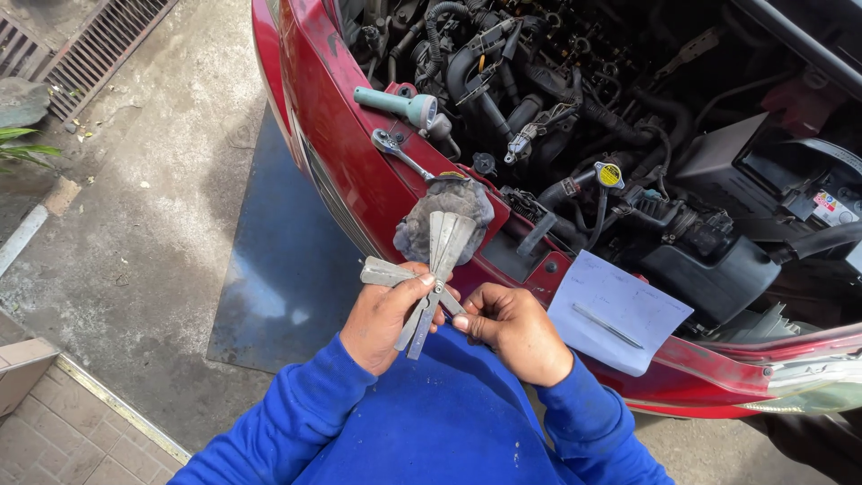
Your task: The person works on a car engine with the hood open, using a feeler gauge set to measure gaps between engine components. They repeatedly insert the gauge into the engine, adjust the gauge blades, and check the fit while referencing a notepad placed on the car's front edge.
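My left hand (pixel 384 319) holds a metal feeler gauge set (pixel 437 265) with its thin blades fanned out upward and to the left. My right hand (pixel 514 330) pinches the lower end of the set, near the pivot, with its fingertips. Both hands hover in front of the red front panel (pixel 359 171) of a car with its engine bay open. I wear blue sleeves.
On the panel lie a grey rag (pixel 422 235), a ratchet wrench (pixel 400 153), a teal-handled tool (pixel 395 105), and a white paper (pixel 620 310) with a pen on it. A yellow cap (pixel 610 174) sits among the hoses. Below are a concrete floor, a blue mat (pixel 278 260) and a drain grate (pixel 81 54).
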